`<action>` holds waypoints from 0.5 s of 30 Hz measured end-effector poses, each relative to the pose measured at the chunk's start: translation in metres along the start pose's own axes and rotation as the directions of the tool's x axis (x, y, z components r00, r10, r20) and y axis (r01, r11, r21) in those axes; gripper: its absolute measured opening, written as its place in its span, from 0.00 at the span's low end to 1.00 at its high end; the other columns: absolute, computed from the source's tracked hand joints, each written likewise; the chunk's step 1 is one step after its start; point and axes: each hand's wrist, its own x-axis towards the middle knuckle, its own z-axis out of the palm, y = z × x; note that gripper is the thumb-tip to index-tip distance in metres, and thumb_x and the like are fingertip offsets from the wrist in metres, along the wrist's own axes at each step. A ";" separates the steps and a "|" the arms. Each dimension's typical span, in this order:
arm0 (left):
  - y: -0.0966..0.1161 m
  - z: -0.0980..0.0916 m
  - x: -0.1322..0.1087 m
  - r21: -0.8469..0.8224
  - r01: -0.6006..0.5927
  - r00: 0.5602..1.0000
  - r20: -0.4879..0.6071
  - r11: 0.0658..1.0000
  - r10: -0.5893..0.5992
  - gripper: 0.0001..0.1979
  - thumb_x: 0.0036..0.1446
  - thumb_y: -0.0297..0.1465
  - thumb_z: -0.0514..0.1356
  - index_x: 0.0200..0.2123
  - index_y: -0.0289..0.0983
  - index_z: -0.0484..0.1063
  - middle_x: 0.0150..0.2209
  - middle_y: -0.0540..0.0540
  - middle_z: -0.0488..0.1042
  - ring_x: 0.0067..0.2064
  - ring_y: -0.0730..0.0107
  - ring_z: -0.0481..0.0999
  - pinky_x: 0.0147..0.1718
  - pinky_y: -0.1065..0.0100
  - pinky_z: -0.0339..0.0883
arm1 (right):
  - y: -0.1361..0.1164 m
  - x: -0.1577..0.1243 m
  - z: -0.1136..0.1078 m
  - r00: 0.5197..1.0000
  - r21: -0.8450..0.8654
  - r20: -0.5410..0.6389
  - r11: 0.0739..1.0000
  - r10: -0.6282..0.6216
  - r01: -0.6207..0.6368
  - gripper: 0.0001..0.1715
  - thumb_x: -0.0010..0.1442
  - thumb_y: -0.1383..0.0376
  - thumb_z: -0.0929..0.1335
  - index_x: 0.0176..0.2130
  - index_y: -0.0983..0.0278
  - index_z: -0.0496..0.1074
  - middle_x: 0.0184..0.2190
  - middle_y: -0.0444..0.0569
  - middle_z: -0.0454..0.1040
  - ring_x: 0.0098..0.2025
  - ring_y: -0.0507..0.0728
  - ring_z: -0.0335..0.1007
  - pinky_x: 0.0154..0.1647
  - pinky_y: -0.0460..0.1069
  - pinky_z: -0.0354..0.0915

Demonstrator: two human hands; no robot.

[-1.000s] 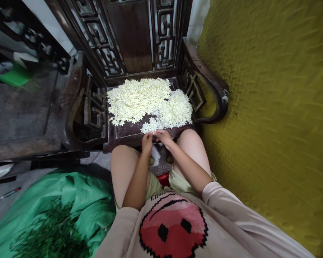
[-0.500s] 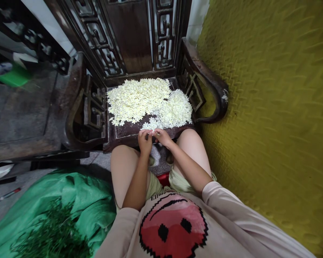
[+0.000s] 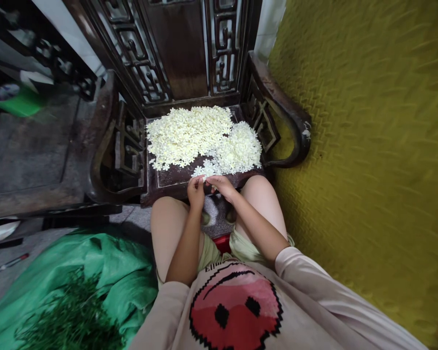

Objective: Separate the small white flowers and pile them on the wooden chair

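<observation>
At the front edge of a dark wooden chair seat [image 3: 175, 176], my two hands meet almost fingertip to fingertip. My left hand [image 3: 196, 190] pinches a small white flower [image 3: 204, 179] between thumb and finger. My right hand [image 3: 222, 185] is curled, its fingertips beside that flower; a pale bit shows under its fingers, too small to make out clearly. Just beyond lies a little cluster of white flowers [image 3: 207, 168]. Behind it spreads a wide bed of cream-white blossoms [image 3: 188, 136], with a rounder, whiter heap of flowers [image 3: 240, 148] at its right.
Carved armrests stand left [image 3: 104, 146] and right [image 3: 297, 131] of the seat. A yellow textured sheet [image 3: 368, 146] rises along the right. At the left are a wooden side table [image 3: 29, 160] with a green tape roll [image 3: 20, 101], and a green sack [image 3: 95, 253] with leafy stems [image 3: 73, 316].
A white flower now shows more plainly at my left fingertips. My right fingers have shifted and straightened slightly. The flower heaps look the same.
</observation>
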 end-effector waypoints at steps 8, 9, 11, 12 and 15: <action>0.012 -0.006 -0.004 0.130 -0.140 0.989 -0.022 0.982 0.144 0.10 0.54 0.36 0.54 0.33 0.41 0.73 0.36 0.44 0.72 0.41 0.63 0.70 0.44 0.62 0.62 | -0.003 -0.002 0.004 0.999 -0.082 0.023 0.996 -0.023 0.024 0.17 0.43 0.52 0.70 0.23 0.64 0.72 0.21 0.45 0.70 0.17 0.48 0.57 0.20 0.46 0.56; 0.013 -0.006 -0.005 0.160 -0.158 0.986 -0.018 0.974 0.163 0.10 0.54 0.36 0.53 0.33 0.42 0.73 0.36 0.43 0.72 0.41 0.62 0.71 0.44 0.60 0.63 | -0.003 -0.002 0.005 0.999 -0.086 0.015 0.995 -0.040 0.042 0.18 0.43 0.51 0.70 0.24 0.64 0.73 0.21 0.44 0.70 0.17 0.48 0.57 0.20 0.46 0.57; 0.016 -0.007 -0.008 0.214 -0.189 0.981 -0.011 0.958 0.196 0.10 0.54 0.36 0.52 0.33 0.43 0.73 0.35 0.43 0.73 0.41 0.59 0.71 0.44 0.57 0.63 | -0.001 -0.001 0.005 0.994 -0.093 -0.017 0.990 -0.109 0.107 0.19 0.44 0.49 0.69 0.26 0.62 0.74 0.22 0.44 0.70 0.18 0.48 0.58 0.21 0.46 0.57; 0.018 -0.008 -0.010 0.242 -0.197 0.978 -0.019 0.950 0.208 0.11 0.54 0.36 0.52 0.33 0.43 0.73 0.36 0.43 0.73 0.41 0.58 0.72 0.45 0.56 0.63 | 0.000 -0.001 0.005 0.991 -0.109 -0.018 0.986 -0.132 0.129 0.19 0.43 0.49 0.69 0.26 0.62 0.75 0.22 0.44 0.69 0.18 0.49 0.58 0.21 0.47 0.57; 0.023 -0.012 -0.014 0.293 -0.203 0.977 -0.002 0.934 0.213 0.13 0.53 0.37 0.50 0.31 0.46 0.74 0.36 0.42 0.75 0.42 0.56 0.73 0.45 0.54 0.64 | 0.005 -0.001 0.004 0.985 -0.131 0.047 0.977 -0.166 0.170 0.19 0.39 0.48 0.71 0.22 0.61 0.74 0.21 0.45 0.69 0.17 0.49 0.57 0.19 0.47 0.57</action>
